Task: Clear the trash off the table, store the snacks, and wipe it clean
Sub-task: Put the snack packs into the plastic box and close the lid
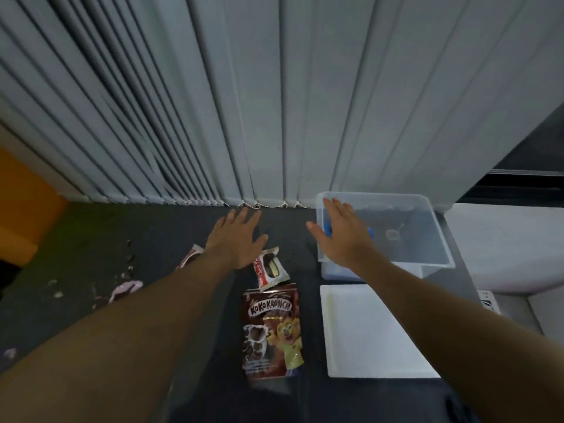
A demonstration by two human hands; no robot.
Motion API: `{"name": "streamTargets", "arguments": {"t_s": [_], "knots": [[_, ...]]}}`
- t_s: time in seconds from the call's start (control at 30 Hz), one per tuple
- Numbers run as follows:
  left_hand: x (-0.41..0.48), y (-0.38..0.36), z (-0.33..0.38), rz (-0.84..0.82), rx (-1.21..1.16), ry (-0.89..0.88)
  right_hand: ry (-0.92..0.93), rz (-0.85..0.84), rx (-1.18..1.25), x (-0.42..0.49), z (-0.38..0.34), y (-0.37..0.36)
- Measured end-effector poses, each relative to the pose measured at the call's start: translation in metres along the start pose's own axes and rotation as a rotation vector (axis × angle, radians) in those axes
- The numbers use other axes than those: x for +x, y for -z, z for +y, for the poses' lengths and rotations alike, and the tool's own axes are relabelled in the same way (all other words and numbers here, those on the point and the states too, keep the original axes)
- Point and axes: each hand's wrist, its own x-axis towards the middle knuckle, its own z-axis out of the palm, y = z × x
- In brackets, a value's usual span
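Crumbs (pixel 128 270) and a pink wrapper scrap (pixel 125 289) lie on the left of the dark table (pixel 171 227). Left grip (pixel 236 242) is released, fingers spread, holding nothing, partly over a Choco Pie packet (pixel 271 268). Koko Krunch pouch (pixel 271 329) lies flat on the near side of that packet, their edges touching. Right grip (pixel 341 239) is released too, fingers spread over the left rim of a clear plastic bin (pixel 427 227). White tray (pixel 375 331) lies just in front of the bin.
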Motion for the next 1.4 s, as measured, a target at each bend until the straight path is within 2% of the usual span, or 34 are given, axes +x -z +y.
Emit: {"name": "streamTargets", "arguments": {"t_s": [0.23,0.5,0.67,0.93,1.13,1.4], "knots": [[-0.028,-0.022,-0.034,-0.038,-0.024,0.094,0.165,0.019,0.047,0.004,-0.045,-0.031],[-0.043,-0.047,-0.069,-0.09,-0.07,0.19,0.248,-0.012,0.013,0.006,-0.072,-0.071],[-0.04,-0.067,-0.095,-0.087,-0.111,0.244,0.131,-0.22,-0.025,0.012,-0.077,-0.102],[-0.017,-0.103,-0.131,-0.114,-0.131,0.287,0.014,-0.408,-0.111,0.009,-0.076,-0.155],[-0.008,-0.126,-0.143,-0.151,-0.175,0.308,0.036,-0.371,-0.215,0.007,-0.073,-0.176],[-0.004,-0.117,-0.135,-0.049,-0.303,0.31,0.02,-0.356,-0.042,0.013,-0.077,-0.17]]}}
